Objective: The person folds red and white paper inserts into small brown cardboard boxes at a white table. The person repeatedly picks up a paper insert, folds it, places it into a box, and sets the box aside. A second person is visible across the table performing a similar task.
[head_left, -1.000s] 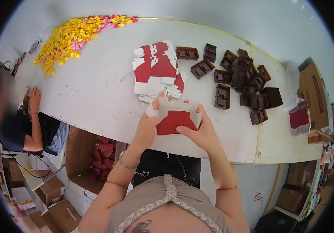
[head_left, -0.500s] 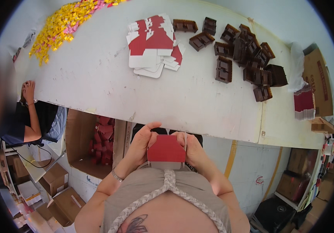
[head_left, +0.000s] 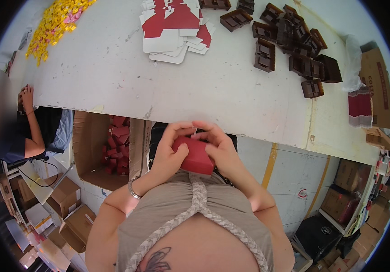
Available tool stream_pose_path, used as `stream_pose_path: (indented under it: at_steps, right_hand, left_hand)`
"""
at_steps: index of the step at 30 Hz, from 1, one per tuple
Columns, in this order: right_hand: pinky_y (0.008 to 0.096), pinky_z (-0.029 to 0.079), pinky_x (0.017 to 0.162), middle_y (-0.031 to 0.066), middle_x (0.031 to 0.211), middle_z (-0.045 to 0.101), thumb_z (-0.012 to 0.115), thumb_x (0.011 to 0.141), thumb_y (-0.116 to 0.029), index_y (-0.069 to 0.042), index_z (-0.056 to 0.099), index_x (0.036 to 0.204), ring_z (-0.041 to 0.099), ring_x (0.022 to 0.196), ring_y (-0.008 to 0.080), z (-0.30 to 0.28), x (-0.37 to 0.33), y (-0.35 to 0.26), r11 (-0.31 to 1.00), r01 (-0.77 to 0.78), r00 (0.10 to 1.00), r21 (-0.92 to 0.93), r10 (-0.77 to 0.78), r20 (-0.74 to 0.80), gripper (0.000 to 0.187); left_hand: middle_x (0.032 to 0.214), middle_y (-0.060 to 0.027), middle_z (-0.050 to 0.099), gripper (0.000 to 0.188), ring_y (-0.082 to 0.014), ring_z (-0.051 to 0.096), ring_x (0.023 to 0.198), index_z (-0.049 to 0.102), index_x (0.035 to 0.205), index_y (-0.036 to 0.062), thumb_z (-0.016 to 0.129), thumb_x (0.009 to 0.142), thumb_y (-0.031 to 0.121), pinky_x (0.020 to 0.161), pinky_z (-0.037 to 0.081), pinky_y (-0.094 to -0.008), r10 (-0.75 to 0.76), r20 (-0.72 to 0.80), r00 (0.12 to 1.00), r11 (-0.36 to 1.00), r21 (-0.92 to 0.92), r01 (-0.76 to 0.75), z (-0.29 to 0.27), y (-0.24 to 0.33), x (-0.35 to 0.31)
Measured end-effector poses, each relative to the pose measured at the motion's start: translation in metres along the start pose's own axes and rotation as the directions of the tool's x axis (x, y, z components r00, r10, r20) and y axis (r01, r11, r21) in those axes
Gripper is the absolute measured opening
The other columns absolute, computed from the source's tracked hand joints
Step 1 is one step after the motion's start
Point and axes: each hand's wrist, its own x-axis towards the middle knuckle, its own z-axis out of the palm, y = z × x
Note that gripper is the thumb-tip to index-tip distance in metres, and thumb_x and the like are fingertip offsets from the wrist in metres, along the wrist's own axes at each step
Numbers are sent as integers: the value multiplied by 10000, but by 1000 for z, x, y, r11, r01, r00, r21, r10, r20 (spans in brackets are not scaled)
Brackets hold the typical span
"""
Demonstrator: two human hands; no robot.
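My left hand [head_left: 170, 152]: fingers curled around the left side of the small red box [head_left: 196, 156], thumb on top, gripping it.
My right hand [head_left: 217, 147]: closed over the box's right side and top, fingers bent down onto its upper edge.
Red box: held between both hands against my chest, off the worktop [head_left: 113, 77], just below its near edge.
Flat red-and-white blanks [head_left: 174, 25]: stacked near the worktop's far edge, well apart from my hands.
Brown tray inserts [head_left: 290, 41]: scattered toward the far right corner.
Yellow pieces [head_left: 56, 20]: heaped at the far left corner.
Open carton [head_left: 109, 147]: under the near edge, left of my hands, with red boxes inside.
Another person's hand [head_left: 26, 96]: at the worktop's left edge.
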Motion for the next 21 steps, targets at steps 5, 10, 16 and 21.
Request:
stream_pose_path:
  at_steps: [5, 10, 16, 21]
  right_hand:
    - [263, 439, 840, 94, 1111, 598, 355, 858, -10, -21, 550, 1187, 525, 945, 139, 1, 22, -34, 955, 294, 928, 32, -278, -247, 383]
    - [320, 483, 706, 92, 931, 641, 460, 830, 23, -2, 611, 1033, 579, 760, 199, -10, -1, -36, 180, 935, 282, -306, -901, 331, 254]
    - [367, 486, 846, 125, 1094, 601, 551, 856, 9, 2, 568, 1143, 593, 976, 266, 21, -3, -27, 720, 569, 804, -397, -589, 82, 288]
    - [364, 478, 894, 133, 1174, 578, 567, 879, -22, -7, 530, 1211, 574, 1075, 241, 11, -3, 2, 827, 528, 842, -190, -539, -6, 334]
  left_hand:
    - [1123, -120, 562, 309, -276, 573, 1049, 682, 940, 91, 810, 684, 207, 830, 499, -360, 697, 361, 620, 418, 498, -760, -1, 14, 22]
    - [940, -106, 626, 402, -292, 628, 935, 686, 921, 10, 850, 611, 206, 751, 531, -359, 769, 191, 611, 458, 502, -734, -15, 39, 53]
    - [885, -124, 652, 402, -353, 589, 1033, 689, 914, 0, 830, 649, 268, 874, 501, -421, 737, 227, 636, 635, 90, -767, -3, 53, 40]
    - [859, -72, 661, 380, -350, 531, 1137, 713, 897, 50, 768, 696, 367, 1007, 419, -535, 711, 368, 599, 493, 347, -798, 2, 60, 35]
